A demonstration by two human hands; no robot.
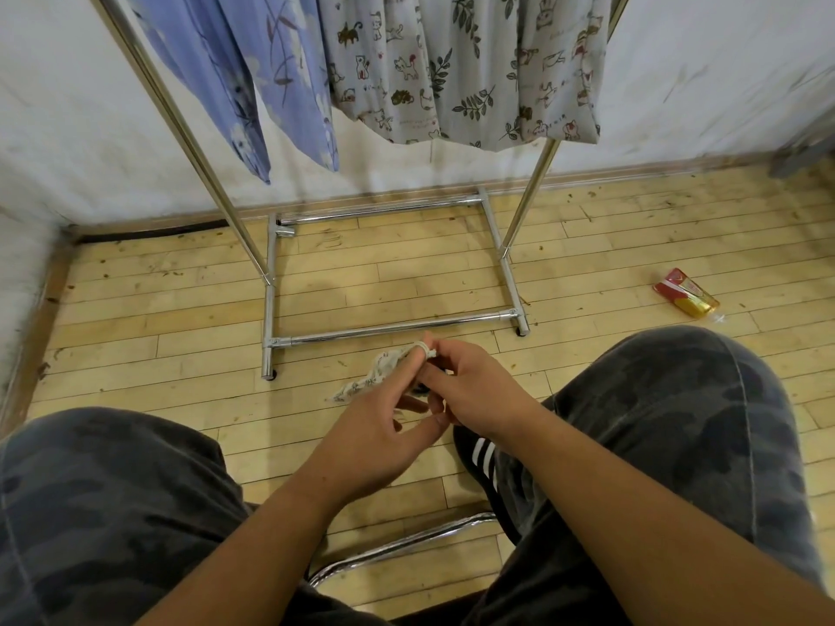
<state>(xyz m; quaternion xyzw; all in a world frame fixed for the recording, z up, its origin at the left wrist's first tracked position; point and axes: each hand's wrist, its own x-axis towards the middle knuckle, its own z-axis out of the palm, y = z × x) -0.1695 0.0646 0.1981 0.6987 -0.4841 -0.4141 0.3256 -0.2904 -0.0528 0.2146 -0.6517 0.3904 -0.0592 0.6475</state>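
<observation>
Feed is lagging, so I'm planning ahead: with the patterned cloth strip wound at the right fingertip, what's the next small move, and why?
Probably pinch the loose tail of the cloth strip with the left hand and draw it taut. One end is wound round a fingertip of the right hand, the rest hangs slack, and the left hand sits just beneath, not plainly gripping it.

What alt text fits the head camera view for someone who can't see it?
A seated person's right hand holds a small patterned cloth wound round one fingertip, the left hand close beneath it. Ahead on the wooden floor stands a metal clothes rack with printed garments hanging; a red and gold packet lies to the right.
</observation>
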